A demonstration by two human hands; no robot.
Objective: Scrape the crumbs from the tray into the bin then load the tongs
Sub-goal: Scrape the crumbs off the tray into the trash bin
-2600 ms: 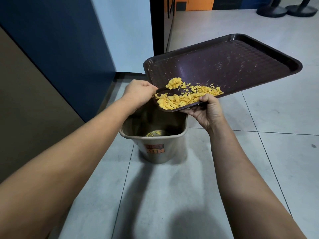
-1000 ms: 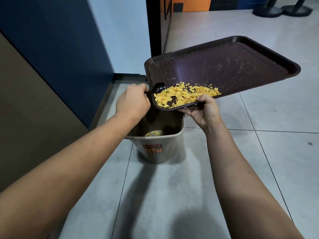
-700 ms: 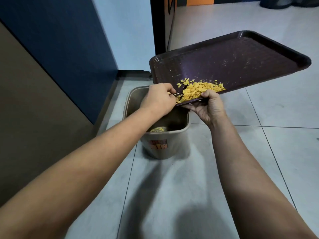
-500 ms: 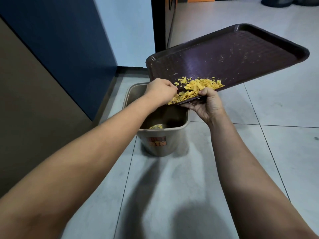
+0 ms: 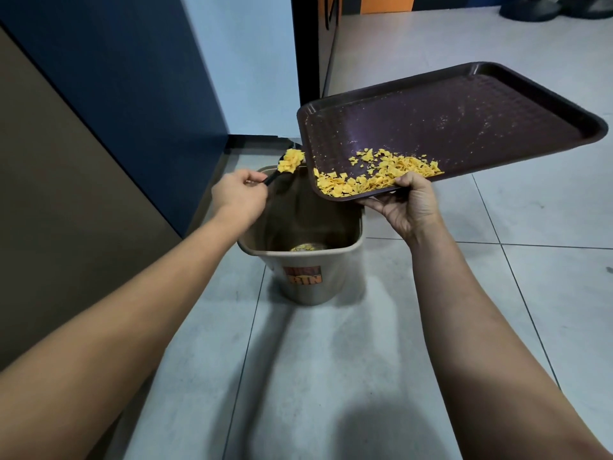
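Grey tiled floor [image 5: 331,360], blue wall [image 5: 132,78]; left hand [image 5: 235,197] grips scoop [image 5: 282,171], right hand [image 5: 411,207] grips tray [image 5: 464,104].

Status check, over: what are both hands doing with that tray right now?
Left hand holds black tongs loaded with crumbs above bin. Right hand grips tilted tray; crumb pile at low edge. Nothing in the way.

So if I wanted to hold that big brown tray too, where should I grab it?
Probably the tray's raised rim on its long near edge, from below like the right hand does: thumb over the lip, fingers underneath. Choose the bare stretch further right, since the low corner carries the crumbs and hangs over the bin.
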